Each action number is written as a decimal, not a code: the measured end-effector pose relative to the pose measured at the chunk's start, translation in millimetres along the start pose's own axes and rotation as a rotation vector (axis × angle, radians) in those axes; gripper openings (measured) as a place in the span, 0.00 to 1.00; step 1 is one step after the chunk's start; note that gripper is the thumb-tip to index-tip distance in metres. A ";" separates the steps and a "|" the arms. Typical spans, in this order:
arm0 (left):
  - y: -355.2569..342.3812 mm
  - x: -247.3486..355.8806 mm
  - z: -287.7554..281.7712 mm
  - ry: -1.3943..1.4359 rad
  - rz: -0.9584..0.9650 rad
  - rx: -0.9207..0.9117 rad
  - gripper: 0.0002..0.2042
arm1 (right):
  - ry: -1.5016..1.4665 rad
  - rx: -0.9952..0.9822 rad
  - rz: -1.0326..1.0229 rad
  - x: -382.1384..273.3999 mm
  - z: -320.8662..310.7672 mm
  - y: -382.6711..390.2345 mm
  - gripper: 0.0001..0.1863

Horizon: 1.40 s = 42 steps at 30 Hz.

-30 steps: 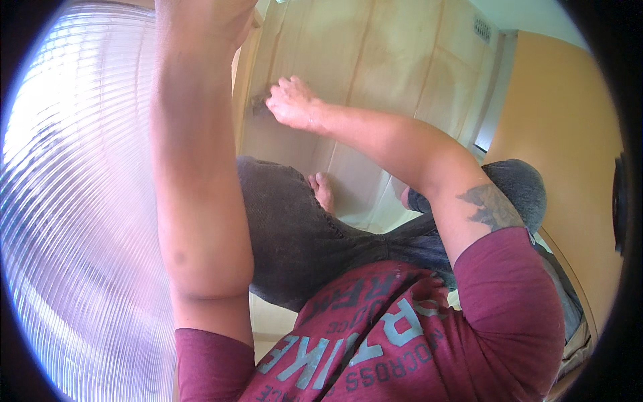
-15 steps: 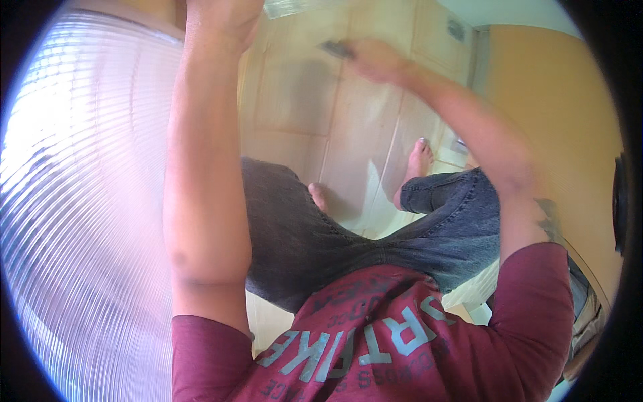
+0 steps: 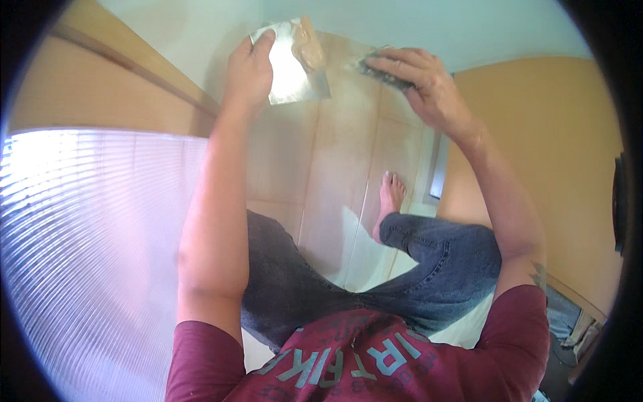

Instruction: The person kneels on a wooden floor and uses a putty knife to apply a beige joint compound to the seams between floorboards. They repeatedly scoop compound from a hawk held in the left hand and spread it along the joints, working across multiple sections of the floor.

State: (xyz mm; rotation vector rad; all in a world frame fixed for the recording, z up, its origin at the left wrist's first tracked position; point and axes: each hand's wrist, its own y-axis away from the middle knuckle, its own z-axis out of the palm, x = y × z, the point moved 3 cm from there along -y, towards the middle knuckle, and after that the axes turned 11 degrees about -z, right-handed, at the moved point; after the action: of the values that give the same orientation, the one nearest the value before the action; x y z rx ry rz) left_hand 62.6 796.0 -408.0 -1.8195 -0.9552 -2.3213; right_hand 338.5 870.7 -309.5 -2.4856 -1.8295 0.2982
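Note:
My left hand [image 3: 246, 75] is closed on a shiny, square metal plate [image 3: 287, 75], thumb across its face and fingers behind. A tan patch runs along the plate's right side; whether it is a smear or a reflection I cannot tell. To the right of the plate, apart from it, my right hand [image 3: 437, 92] grips a dark, flat hand tool [image 3: 388, 77]. Its left end is pale and blurred, so its exact kind does not show. Both hands are raised at the far side of the view, arms stretched forward.
Ribbed translucent panel [image 3: 100, 254] on the left, below a wooden beam [image 3: 134, 60]. A pale wall [image 3: 415, 27] rises at the far side. Tan wooden panel [image 3: 536, 127] stands on the right. My bare foot [image 3: 392, 197] rests on the tiled floor [image 3: 335, 174]; cloth items [image 3: 569, 328] lie lower right.
The view has shifted, bringing the far wall and the whole metal plate into sight. My right hand has turned with the dark tool and now shows its back, fingers over the tool.

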 end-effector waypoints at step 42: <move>263.7 111.7 -78.2 -0.549 -0.029 0.153 0.13 | 0.114 -0.211 -0.477 -33.5 225.0 -183.7 0.33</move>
State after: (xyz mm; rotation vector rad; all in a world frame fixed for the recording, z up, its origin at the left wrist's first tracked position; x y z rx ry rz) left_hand 63.7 581.5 -202.7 -2.4339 -1.1727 -1.7175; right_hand 115.8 876.5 -499.0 -2.0262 -2.4209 -0.0595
